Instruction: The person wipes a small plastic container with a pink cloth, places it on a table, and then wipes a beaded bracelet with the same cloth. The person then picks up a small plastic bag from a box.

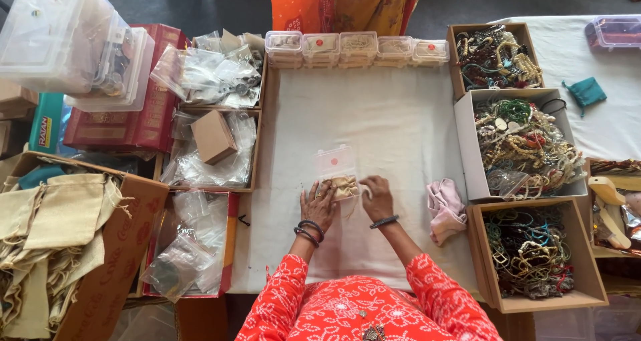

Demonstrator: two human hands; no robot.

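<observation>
The small beige pouch lies on the white cloth covering your bench, near its front middle, touching the near edge of an open clear plastic box with a red dot on its lid. Your left hand rests flat beside the pouch, its fingers spread and touching the pouch's left edge. Your right hand sits at the pouch's right side with its fingers curled together at that edge; whether they pinch the fabric you cannot tell from here. A crumpled pink cloth lies just to the right of your right hand. Along the far edge of the bench stands a row of closed clear boxes. To your right, cardboard boxes of beaded jewellery stand in a line; to your left, trays hold clear plastic bags.
</observation>
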